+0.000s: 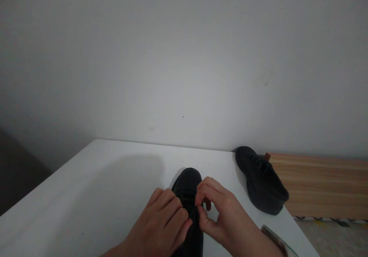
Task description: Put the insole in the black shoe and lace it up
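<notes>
A black shoe (pixel 187 184) lies on the white table (pixel 94 195) right in front of me, toe pointing away. My left hand (pixel 162 222) rests over the shoe's left side with its fingers curled and pinched at the laces. On the other side, my right hand (pixel 221 215) pinches a dark lace between thumb and forefinger above the shoe's tongue. The lower part of the shoe is hidden under my hands. A second black shoe (pixel 263 182) lies on its own at the table's far right corner, untouched.
A plain white wall rises just behind the table. A wooden slatted surface (pixel 324 184) sits to the right, beyond the table's edge. The corner of a small flat object (pixel 277 239) pokes out by my right wrist.
</notes>
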`<state>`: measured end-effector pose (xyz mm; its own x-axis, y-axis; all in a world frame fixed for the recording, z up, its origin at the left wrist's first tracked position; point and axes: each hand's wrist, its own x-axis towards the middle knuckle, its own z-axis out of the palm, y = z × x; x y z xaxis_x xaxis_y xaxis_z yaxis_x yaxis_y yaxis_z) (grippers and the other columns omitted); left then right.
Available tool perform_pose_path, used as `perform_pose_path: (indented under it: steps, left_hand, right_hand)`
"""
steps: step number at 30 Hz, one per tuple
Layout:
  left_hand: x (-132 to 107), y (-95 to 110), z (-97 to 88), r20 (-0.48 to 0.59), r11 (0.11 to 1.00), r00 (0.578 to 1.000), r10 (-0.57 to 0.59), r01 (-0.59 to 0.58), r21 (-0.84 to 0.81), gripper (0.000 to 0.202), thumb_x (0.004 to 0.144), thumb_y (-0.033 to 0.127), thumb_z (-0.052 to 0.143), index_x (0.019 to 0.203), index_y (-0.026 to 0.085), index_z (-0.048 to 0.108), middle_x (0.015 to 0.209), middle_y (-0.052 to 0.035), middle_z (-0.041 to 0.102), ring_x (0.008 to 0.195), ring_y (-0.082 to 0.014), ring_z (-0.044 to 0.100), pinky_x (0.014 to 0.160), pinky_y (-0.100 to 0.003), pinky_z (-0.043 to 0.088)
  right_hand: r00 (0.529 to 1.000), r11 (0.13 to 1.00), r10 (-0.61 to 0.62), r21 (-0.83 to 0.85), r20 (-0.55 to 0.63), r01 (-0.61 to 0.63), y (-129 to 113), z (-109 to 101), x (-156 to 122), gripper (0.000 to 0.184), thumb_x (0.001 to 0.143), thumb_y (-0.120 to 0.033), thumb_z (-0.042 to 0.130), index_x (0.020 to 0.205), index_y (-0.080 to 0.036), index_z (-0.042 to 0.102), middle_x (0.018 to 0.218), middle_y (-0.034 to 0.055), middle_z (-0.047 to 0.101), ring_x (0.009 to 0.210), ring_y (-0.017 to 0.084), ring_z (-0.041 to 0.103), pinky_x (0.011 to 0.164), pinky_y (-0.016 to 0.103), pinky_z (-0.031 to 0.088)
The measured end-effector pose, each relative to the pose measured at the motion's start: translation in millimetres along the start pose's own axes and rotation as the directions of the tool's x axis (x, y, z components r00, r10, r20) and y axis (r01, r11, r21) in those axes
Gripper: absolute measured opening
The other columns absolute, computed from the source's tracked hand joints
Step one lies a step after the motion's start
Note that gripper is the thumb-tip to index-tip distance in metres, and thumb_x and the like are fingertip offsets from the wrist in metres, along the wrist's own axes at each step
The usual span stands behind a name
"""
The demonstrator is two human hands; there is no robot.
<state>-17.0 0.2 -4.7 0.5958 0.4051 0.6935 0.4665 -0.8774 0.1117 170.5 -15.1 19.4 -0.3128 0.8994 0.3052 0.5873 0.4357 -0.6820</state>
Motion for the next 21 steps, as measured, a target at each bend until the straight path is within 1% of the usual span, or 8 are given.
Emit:
perform_pose_path:
  steps: [4,7,11,12,15,18,20,21]
  left_hand:
    - [-6,1,-0.1,0.065,0.998,0.998,-0.026,0.030,-0.062,0.021,0.088,0.008,0.046,0.071,0.019,0.049,0.066,-0.0011,0.058,0.069,-0.0183,0.049,0.064,-0.031,0.037]
    - [-11,3,0.2,0.083,0.995,0.996,-0.029,0.037,-0.098,0.020,0.087,0.008,0.046,0.072,0.020,0.048,0.067,-0.0011,0.058,0.070,-0.0185,0.050,0.066,-0.032,0.040]
    - [-13,4,0.0,0.149,0.986,0.987,-0.066,0.087,-0.141,0.019,0.088,0.009,0.049,0.073,0.020,0.050,0.071,-0.0018,0.060,0.073,-0.0187,0.052,0.067,-0.032,0.041]
    - [-13,3,-0.5,0.142,0.981,0.987,-0.069,0.093,-0.170,0.019,0.090,0.012,0.048,0.074,0.020,0.051,0.071,-0.0021,0.061,0.072,-0.0187,0.052,0.066,-0.032,0.041]
    - [-16,-1,-4.7,0.031,0.958,0.996,-0.081,0.086,-0.272,0.019,0.097,0.024,0.043,0.082,0.021,0.055,0.070,-0.0028,0.062,0.068,-0.0181,0.053,0.061,-0.030,0.042]
    - [-26,-7,-13.8,0.000,0.941,0.979,-0.201,0.194,-0.277,0.012,0.096,0.023,0.044,0.094,0.021,0.056,0.076,-0.0029,0.063,0.069,-0.0170,0.057,0.062,-0.027,0.047]
    - [-35,-10,-19.2,0.023,0.922,0.953,-0.303,0.299,-0.244,0.010,0.094,0.017,0.046,0.094,0.022,0.056,0.077,-0.0017,0.063,0.070,-0.0154,0.059,0.065,-0.025,0.049]
    - [-40,-11,-20.9,0.017,0.915,0.941,-0.337,0.331,-0.231,0.011,0.093,0.016,0.047,0.093,0.022,0.055,0.077,-0.0009,0.062,0.069,-0.0146,0.059,0.065,-0.023,0.049]
  right_hand:
    - [1.000,0.994,-0.019,-0.107,0.004,0.019,7,0,0,0.031,0.064,0.008,0.046,0.078,-0.019,0.051,0.083,0.0005,0.053,0.076,0.014,0.052,0.065,0.024,0.041]
    - [1.000,0.995,0.005,-0.103,0.024,-0.002,12,0,3,0.030,0.061,0.008,0.046,0.075,-0.019,0.050,0.080,-0.0001,0.052,0.073,0.014,0.051,0.062,0.024,0.040]
    - [0.999,0.997,0.042,-0.070,0.026,-0.040,14,-2,6,0.029,0.062,0.007,0.047,0.074,-0.019,0.051,0.078,-0.0006,0.053,0.070,0.013,0.051,0.061,0.023,0.041]
    - [0.998,0.997,0.047,-0.062,0.031,-0.045,13,-4,6,0.028,0.063,0.007,0.047,0.074,-0.019,0.051,0.078,-0.0006,0.053,0.070,0.012,0.052,0.061,0.023,0.042]
    - [1.000,0.998,0.026,-0.061,-0.005,-0.026,8,-10,-1,0.025,0.072,0.003,0.048,0.081,-0.019,0.054,0.083,0.0015,0.057,0.071,0.013,0.055,0.063,0.023,0.046]
    - [0.993,0.990,-0.083,-0.125,-0.081,0.073,-2,-6,-22,0.024,0.081,-0.007,0.052,0.100,-0.021,0.057,0.100,0.0067,0.062,0.082,0.015,0.061,0.068,0.024,0.050]
    - [0.990,0.973,-0.140,-0.190,-0.019,0.134,-12,5,-41,0.021,0.085,-0.014,0.055,0.102,-0.024,0.059,0.095,0.0041,0.067,0.079,0.015,0.065,0.063,0.021,0.050]
    - [0.990,0.962,-0.135,-0.232,0.038,0.140,-16,13,-50,0.018,0.087,-0.015,0.054,0.098,-0.027,0.061,0.084,0.0003,0.069,0.070,0.014,0.065,0.057,0.020,0.048]
